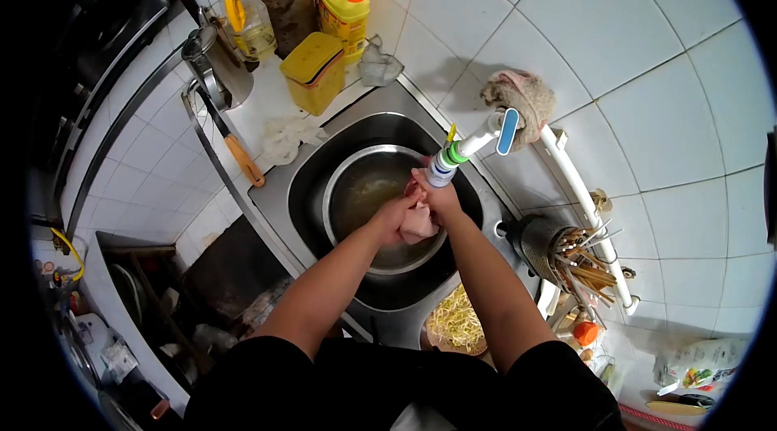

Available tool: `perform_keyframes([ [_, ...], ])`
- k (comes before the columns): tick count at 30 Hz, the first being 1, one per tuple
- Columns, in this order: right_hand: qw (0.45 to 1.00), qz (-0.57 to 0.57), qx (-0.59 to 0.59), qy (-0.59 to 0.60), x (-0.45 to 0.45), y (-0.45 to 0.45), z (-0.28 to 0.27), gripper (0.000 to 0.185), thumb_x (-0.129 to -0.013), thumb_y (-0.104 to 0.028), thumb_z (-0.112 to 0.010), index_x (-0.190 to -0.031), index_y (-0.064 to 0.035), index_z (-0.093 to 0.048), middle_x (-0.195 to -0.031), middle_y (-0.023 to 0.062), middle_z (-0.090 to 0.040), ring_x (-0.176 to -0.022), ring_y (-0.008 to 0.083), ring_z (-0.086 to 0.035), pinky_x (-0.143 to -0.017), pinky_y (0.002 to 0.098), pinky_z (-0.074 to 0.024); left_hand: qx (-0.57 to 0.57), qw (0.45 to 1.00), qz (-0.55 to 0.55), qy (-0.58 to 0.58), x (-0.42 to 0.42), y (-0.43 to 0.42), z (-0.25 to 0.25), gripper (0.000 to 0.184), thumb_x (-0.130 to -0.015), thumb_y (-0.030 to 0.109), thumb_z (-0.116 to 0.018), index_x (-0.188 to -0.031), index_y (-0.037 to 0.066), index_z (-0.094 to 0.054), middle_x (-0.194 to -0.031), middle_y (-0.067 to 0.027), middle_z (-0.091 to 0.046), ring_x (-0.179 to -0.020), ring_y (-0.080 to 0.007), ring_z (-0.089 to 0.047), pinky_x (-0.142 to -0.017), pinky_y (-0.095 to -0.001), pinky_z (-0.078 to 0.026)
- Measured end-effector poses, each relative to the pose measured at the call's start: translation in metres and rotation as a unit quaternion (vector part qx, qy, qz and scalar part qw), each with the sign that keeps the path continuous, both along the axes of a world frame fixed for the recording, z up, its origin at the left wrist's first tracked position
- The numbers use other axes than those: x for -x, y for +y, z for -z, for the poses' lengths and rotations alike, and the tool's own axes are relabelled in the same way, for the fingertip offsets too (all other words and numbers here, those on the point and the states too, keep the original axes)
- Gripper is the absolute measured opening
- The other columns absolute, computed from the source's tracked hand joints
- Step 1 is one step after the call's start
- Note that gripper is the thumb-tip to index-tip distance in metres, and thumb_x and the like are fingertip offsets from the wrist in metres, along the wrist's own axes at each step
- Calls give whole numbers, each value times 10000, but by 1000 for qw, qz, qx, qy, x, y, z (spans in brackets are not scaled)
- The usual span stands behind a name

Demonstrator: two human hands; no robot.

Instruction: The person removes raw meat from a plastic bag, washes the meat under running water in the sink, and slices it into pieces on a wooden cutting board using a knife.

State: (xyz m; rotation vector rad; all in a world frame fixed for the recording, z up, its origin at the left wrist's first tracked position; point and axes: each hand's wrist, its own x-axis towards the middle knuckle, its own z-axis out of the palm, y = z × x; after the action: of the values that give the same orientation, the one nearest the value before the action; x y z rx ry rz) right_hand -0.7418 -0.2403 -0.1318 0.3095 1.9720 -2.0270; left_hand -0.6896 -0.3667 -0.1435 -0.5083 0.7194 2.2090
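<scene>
Both hands are together over a round metal basin (329, 225) that sits in the dark sink (306, 188). My left hand (395, 216) is closed on a piece of pink raw meat (418, 224). From the other side my right hand (437, 195) grips the same meat, its fingers bent and partly hidden under the white faucet nozzle (443, 165). Cloudy water (360, 196) lies in the basin below the meat.
Bean sprouts (458, 322) lie in a bowl at the near sink edge. A yellow box (313, 72), yellow detergent bottle (344, 14) and oil bottle (247, 18) stand behind. A chopstick holder (537, 246) is at right, a wooden-handled knife (243, 160) at left.
</scene>
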Motion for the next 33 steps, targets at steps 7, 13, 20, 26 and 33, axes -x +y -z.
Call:
perform_keyframes([
  [7, 989, 137, 44, 36, 10, -7, 14, 148, -866, -146, -651, -894, 0, -651, -814, 65, -678, -708, 138, -638, -615, 274, -503, 159, 983, -56, 66, 9, 15, -28, 404, -943, 351, -583, -1233, 78, -514, -1095, -78, -628, -932, -198, -629, -845, -343, -502],
  [13, 999, -32, -25, 4, -36, 1, -21, 262, -956, -222, -560, -1116, -18, -596, -1011, 64, -657, -882, 142, -621, -782, 264, -491, 77, 984, -155, 38, 18, 1, -14, 484, -881, 262, -685, -1280, 73, -486, -1129, -91, -612, -965, -210, -622, -863, -327, -504],
  [20, 966, 161, 192, -55, -51, -7, -20, 378, -929, -130, -590, -1262, -91, -415, -1101, 50, -566, -927, 182, -593, -768, 339, -509, 132, 944, -275, 126, 25, 33, 4, 575, -865, 201, -688, -1350, 68, -409, -1237, -105, -551, -1088, -225, -575, -891, -359, -502],
  [26, 939, 81, -262, 206, -50, 16, 20, 142, -934, -107, -553, -1061, -43, -552, -968, 47, -578, -875, 113, -558, -708, 289, -479, 125, 956, -235, 125, 22, 41, 24, 689, -828, 152, -717, -1401, 90, -339, -1294, -103, -509, -1145, -215, -539, -925, -358, -476],
  [33, 987, 97, 12, 131, -43, -2, -14, 306, -911, -224, -622, -1112, -1, -566, -963, 71, -634, -895, 141, -585, -795, 290, -463, 90, 939, -307, 127, 34, 17, -3, 314, -915, 155, -633, -1198, 78, -520, -1139, -71, -603, -1020, -192, -603, -864, -347, -522],
])
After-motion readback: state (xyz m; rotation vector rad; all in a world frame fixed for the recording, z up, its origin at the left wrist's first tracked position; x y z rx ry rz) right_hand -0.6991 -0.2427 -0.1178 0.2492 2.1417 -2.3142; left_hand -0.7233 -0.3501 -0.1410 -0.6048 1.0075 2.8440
